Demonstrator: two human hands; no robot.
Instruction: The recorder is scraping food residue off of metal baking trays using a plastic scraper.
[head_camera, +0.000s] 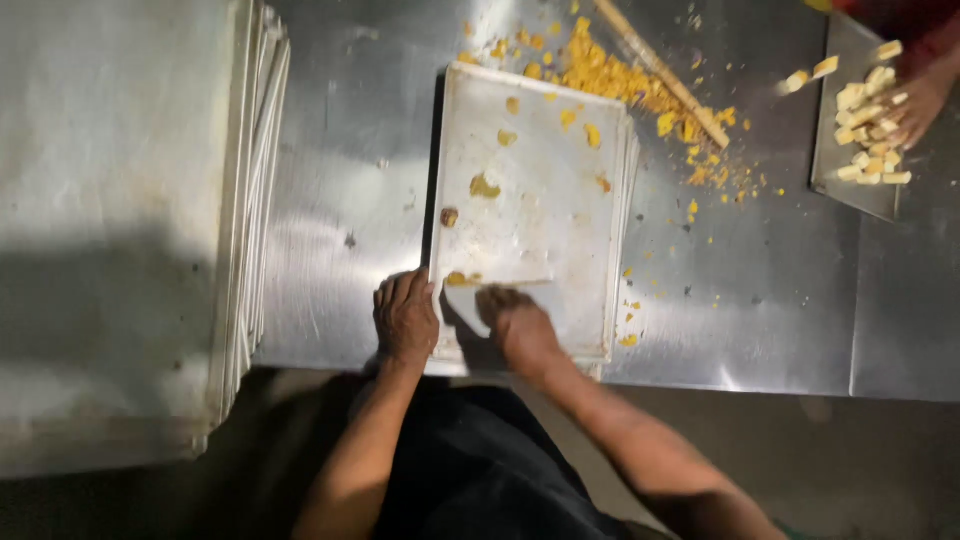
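My left hand (405, 318) lies flat at the near left corner of the baking tray (545, 215), fingers together and curled over its edge, pressing it down on the steel surface (350, 200). My right hand (518, 325) is closed around the grip of a flat metal scraper (505, 293), whose blade rests on the tray's near end, just beside a small yellow scrap (460, 279).

The tray is the top one of a short stack, set slightly askew. Across it lie a few more yellow crumbs and one brown lump (449, 216) near the left rim.

To my left stands a tall pile of trays (120, 150), well apart from the one I work on.

Beyond the tray's far right corner a heap of yellow crumbs (620, 80) is strewn over the surface, with a long wooden stick (665, 72) lying slantwise through it.

At the far right another person's hand (915, 105) touches pale cut pieces (865, 130) on a separate tray (835, 180).
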